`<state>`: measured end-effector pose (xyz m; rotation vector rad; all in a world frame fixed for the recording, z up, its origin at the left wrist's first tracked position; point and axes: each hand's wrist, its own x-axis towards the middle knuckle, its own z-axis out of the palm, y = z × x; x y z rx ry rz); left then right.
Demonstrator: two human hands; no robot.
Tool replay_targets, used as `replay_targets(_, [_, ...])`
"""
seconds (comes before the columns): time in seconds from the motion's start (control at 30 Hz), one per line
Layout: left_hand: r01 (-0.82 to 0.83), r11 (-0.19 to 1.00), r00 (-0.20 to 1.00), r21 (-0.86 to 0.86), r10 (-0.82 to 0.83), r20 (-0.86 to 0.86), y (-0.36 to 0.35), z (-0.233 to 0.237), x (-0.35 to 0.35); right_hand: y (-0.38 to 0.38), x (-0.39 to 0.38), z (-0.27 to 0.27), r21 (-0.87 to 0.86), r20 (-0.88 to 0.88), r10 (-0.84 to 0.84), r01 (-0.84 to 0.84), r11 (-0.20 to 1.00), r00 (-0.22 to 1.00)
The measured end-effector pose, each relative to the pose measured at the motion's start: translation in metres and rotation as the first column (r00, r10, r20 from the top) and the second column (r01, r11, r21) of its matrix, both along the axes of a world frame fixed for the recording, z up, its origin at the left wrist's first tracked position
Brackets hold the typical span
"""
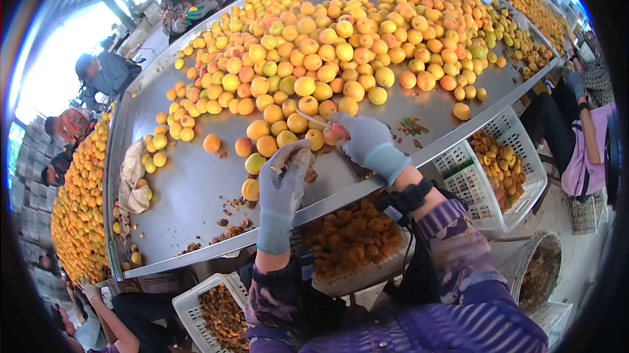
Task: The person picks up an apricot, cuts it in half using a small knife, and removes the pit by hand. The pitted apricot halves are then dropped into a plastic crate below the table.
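Note:
My left hand (283, 186), in a grey glove, is over the near edge of the metal table (190, 205). Its fingers are curled together around something small and brownish that I cannot make out. To the right, my right hand (368, 143), gloved too, grips a thin tool (313, 119) with a pale shaft and a reddish handle end between thumb and fingers. A large heap of yellow-orange apricots (308, 45) lies just beyond both hands. Dark pits and scraps (229, 228) are scattered on the metal beside my left hand.
Below the table edge are a crate of apricot halves (354, 238), a white crate (524, 176) at right and a crate of pits (223, 313) at lower left. A cloth (133, 179) lies at the table's left. Other people sit around, with another heap (82, 202) at far left.

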<state>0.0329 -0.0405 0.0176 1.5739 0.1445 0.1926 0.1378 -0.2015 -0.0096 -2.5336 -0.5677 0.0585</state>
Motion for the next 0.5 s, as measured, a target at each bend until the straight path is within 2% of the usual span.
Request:
replay_targets(0.03, [-0.011, 0.999, 1.000, -0.046, 0.010, -0.012, 0.001, -0.001, 0.000, 0.004, 0.001, -0.001, -0.093, -0.046, 0.027, -0.032, 0.995, 0.999])
replay_targets(0.07, [-0.009, 1.000, 1.000, -0.006, 0.009, 0.014, 0.000, -0.002, 0.001, 0.006, 0.004, -0.001, -0.093, -0.044, 0.030, -0.035, 0.995, 0.999])
replay_targets(0.13, [-0.006, 0.999, 1.000, -0.043, 0.006, -0.020, -0.002, 0.002, -0.001, 0.008, 0.007, 0.008, -0.148, -0.127, 0.012, -0.031, 0.989, 0.992])
replay_targets(0.2, [-0.003, 0.997, 0.999, -0.078, -0.001, -0.051, -0.002, 0.003, -0.002, 0.004, 0.006, 0.007, -0.101, -0.088, 0.044, -0.053, 0.993, 0.995])
replay_targets(0.27, [-0.006, 0.963, 0.999, -0.269, -0.007, -0.045, 0.001, -0.005, 0.000, -0.002, 0.007, 0.001, -0.052, -0.044, 0.074, -0.076, 0.996, 0.996])
replay_targets(0.3, [-0.009, 0.963, 0.999, -0.269, -0.002, -0.039, 0.001, -0.009, 0.002, -0.003, 0.007, -0.002, 0.350, -0.133, 0.188, -0.132, 0.927, 0.973])
replay_targets(0.33, [-0.051, 0.946, 0.999, -0.320, 0.044, -0.029, 0.000, -0.013, 0.005, -0.002, 0.007, -0.005, 0.697, -0.167, 0.328, -0.124, 0.706, 0.930])
replay_targets(0.37, [-0.092, 0.924, 0.996, -0.370, 0.090, -0.023, 0.001, -0.015, 0.006, -0.003, 0.005, -0.008, 0.697, -0.162, 0.334, -0.132, 0.704, 0.929])
replay_targets(0.4, [-0.096, 0.925, 0.995, -0.368, 0.096, -0.019, 0.002, -0.014, 0.005, -0.003, -0.003, 0.002, 0.778, -0.227, 0.421, -0.096, 0.621, 0.878])
replay_targets(0.47, [0.034, 0.831, 0.999, -0.555, -0.044, -0.003, 0.002, -0.010, 0.005, -0.003, -0.019, 0.016, 0.889, -0.264, 0.562, -0.028, 0.457, 0.784])
replay_targets(0.5, [0.035, 0.833, 0.999, -0.552, -0.044, -0.004, 0.002, -0.008, 0.005, -0.005, -0.024, 0.021, 0.891, -0.262, 0.562, -0.027, 0.454, 0.784])
